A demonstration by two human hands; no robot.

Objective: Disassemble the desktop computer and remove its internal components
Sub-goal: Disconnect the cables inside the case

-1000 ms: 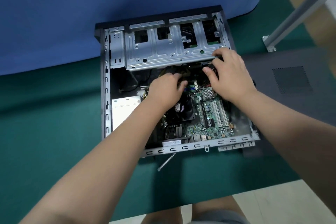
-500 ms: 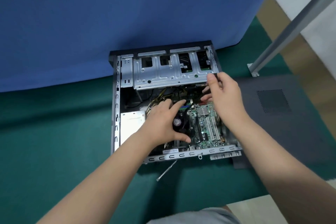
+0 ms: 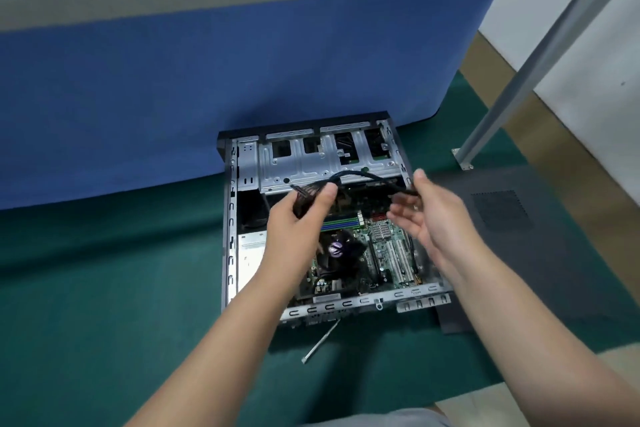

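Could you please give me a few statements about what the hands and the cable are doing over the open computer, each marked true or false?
1. The left hand has a grip on one end of the black cable. True.
2. The cable lies flat on the motherboard. False: it arches in the air between the two hands, above the case.
3. The right hand holds the cable's other end near its fingertips. True.
4. The case's side panel is still mounted. False: the case is open, with the motherboard exposed.
5. A thin metal rod lies on the green mat in front of the case. True.
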